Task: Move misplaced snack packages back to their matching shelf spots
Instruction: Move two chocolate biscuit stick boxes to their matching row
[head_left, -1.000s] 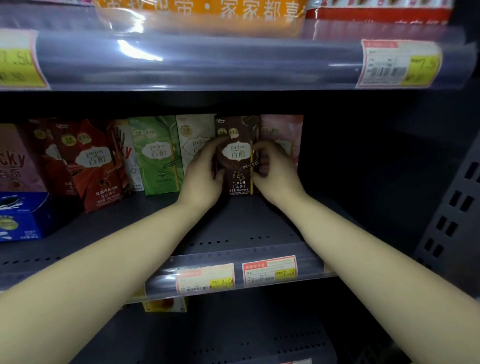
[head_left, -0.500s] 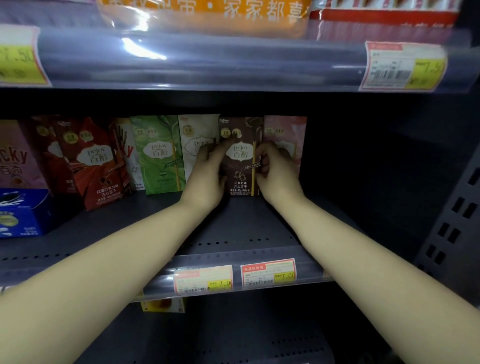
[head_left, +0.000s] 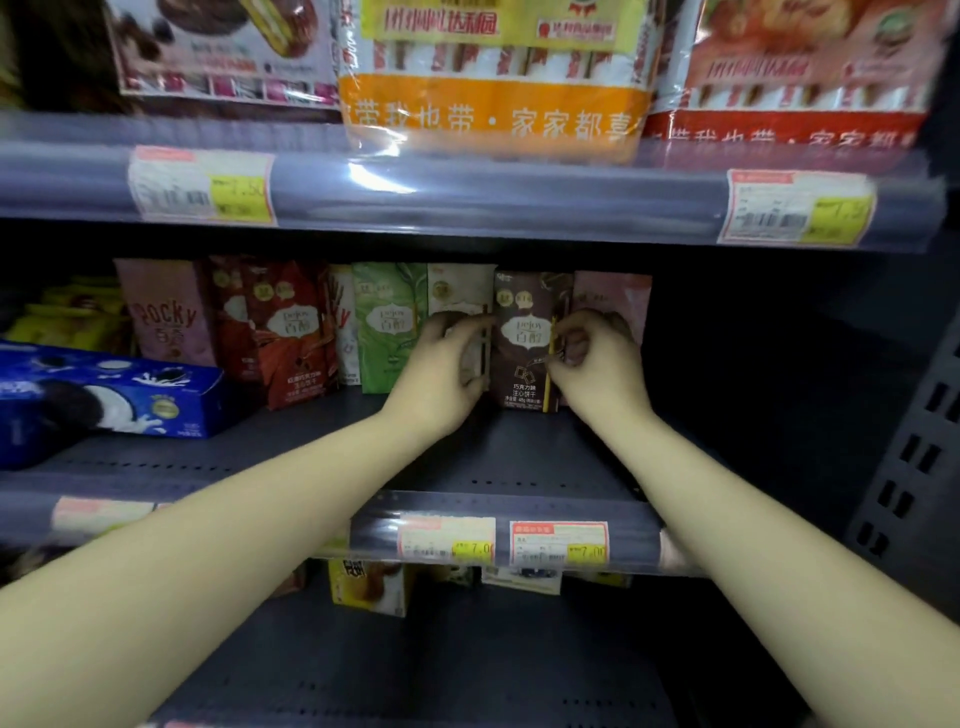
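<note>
A brown Pejoy chocolate box (head_left: 524, 338) stands upright on the middle shelf (head_left: 519, 457), in a row between a cream Pejoy box (head_left: 460, 291) and a pink box (head_left: 615, 296). My left hand (head_left: 447, 364) lies over the cream box's front, fingers curled and thumb at the gap beside the brown box. My right hand (head_left: 592, 364) is curled at the brown box's right edge, pinching it, and covers the lower part of the pink box.
Left along the row stand a green Pejoy box (head_left: 387, 327), red Pejoy boxes (head_left: 291, 332) and a pink Pocky box (head_left: 163, 317). A blue Oreo box (head_left: 104, 397) lies at the left. Large bags (head_left: 493, 67) fill the upper shelf. A perforated upright (head_left: 914, 457) bounds the right.
My left hand has slid off the brown box onto the cream box beside it. My right hand stays at the brown box's right edge. The view has tilted upward.
</note>
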